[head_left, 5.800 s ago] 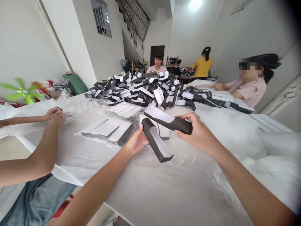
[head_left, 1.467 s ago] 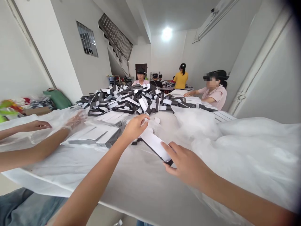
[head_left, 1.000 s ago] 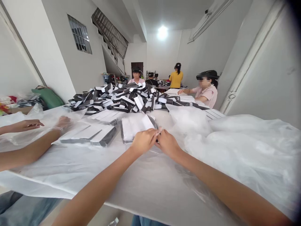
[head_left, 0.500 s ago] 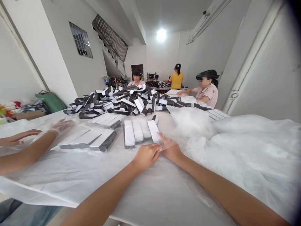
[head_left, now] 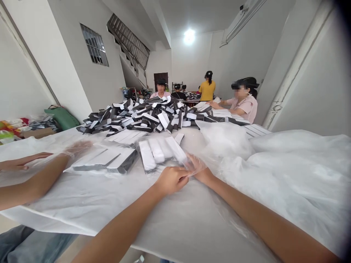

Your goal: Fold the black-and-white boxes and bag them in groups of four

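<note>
Both hands — meeting at plastic film

White plaster walls stand on both sides of a long, narrow room. A barred rectangular window sits high on the left wall, near a grey metal-railed staircase. At the far end is a dark brown door, and a round white ceiling lamp shines brightly — the room is very light.

A white-covered table carries heaped black-and-white strips and clear plastic bags.
</note>
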A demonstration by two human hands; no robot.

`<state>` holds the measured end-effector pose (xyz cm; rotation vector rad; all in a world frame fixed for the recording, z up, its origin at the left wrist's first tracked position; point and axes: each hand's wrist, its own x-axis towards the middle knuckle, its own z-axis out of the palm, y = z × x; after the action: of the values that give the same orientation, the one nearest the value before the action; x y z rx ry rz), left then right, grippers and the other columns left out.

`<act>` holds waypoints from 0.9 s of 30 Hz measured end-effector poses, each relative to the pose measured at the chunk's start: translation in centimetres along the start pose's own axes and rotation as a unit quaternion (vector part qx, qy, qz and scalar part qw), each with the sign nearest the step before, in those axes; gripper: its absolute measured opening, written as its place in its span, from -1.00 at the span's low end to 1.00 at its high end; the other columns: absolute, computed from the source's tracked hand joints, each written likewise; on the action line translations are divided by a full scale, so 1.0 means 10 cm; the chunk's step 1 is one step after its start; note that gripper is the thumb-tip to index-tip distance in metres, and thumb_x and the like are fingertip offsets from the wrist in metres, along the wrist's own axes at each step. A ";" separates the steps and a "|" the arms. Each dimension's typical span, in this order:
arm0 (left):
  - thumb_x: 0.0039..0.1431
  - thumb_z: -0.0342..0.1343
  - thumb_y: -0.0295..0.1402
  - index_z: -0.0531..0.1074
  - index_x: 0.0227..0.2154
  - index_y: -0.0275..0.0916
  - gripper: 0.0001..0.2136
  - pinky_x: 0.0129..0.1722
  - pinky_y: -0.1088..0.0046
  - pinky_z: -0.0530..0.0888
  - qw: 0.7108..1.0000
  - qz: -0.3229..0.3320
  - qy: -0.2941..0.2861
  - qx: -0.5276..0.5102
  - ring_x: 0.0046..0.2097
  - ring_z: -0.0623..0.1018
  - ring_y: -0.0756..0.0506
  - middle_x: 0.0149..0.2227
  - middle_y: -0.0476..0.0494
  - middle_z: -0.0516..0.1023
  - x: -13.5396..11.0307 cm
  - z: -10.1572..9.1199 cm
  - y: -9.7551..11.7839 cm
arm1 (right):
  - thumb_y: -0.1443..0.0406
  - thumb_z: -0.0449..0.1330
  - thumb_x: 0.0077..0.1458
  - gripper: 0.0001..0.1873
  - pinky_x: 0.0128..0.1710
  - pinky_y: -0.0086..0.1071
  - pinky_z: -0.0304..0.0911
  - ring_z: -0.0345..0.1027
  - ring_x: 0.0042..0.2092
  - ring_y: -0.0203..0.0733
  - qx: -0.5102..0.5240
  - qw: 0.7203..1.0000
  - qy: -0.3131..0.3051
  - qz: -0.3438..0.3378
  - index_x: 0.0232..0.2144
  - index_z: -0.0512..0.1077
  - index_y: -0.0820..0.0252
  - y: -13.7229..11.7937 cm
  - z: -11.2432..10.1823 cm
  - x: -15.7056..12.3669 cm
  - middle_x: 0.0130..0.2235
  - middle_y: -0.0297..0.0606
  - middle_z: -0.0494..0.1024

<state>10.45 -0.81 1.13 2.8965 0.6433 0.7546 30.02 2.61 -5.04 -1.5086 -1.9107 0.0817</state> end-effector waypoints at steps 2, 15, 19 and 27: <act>0.25 -0.09 -0.44 0.52 -0.37 -0.20 -0.74 -0.46 0.45 0.21 0.999 0.029 -0.008 -0.016 -0.48 0.37 -0.02 -0.53 -0.04 0.41 0.00 -0.02 0.00 | 0.17 0.01 0.19 -0.45 -0.11 -0.23 0.30 0.42 -0.17 -0.10 -0.009 0.999 -0.031 -0.013 0.22 0.20 0.12 -0.03 -0.04 -0.01 -0.13 -0.19 0.54; 0.22 0.07 -0.19 0.15 0.24 -0.16 -0.46 0.23 0.04 0.22 0.992 -0.096 0.086 0.011 0.28 0.16 -0.29 0.24 -0.26 0.21 0.07 0.01 0.00 | 0.06 0.04 0.20 -0.29 -0.13 -0.25 0.26 0.40 -0.10 -0.01 -0.144 0.988 -0.030 0.039 0.33 0.00 0.07 -0.40 -0.19 -0.11 -0.07 -0.14 0.52; 0.32 -0.08 -0.14 -0.02 0.31 -0.20 -0.43 0.29 0.01 0.12 0.989 -0.137 0.051 -0.016 0.36 0.03 -0.28 0.32 -0.29 0.09 0.04 0.06 -0.03 | 0.05 0.03 0.22 -0.39 -0.16 -0.20 0.26 0.41 -0.12 0.05 -0.119 0.992 -0.038 0.022 0.27 0.16 0.03 -0.37 -0.26 -0.12 -0.12 -0.08 0.52; 0.21 0.08 -0.10 -0.02 0.33 -0.19 -0.31 0.30 0.06 0.15 0.995 -0.052 -0.040 -0.073 0.34 0.09 -0.29 0.34 -0.29 0.08 0.01 0.12 0.08 | 0.17 0.00 0.22 -0.38 0.04 -0.21 0.26 0.39 0.03 -0.10 0.140 0.990 -0.016 0.018 0.30 0.00 0.10 -0.16 -0.21 -0.13 0.08 -0.17 0.47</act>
<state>11.39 -1.49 0.25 2.7217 0.6945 0.6412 29.92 0.20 -3.32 -1.3580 -1.8109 0.3766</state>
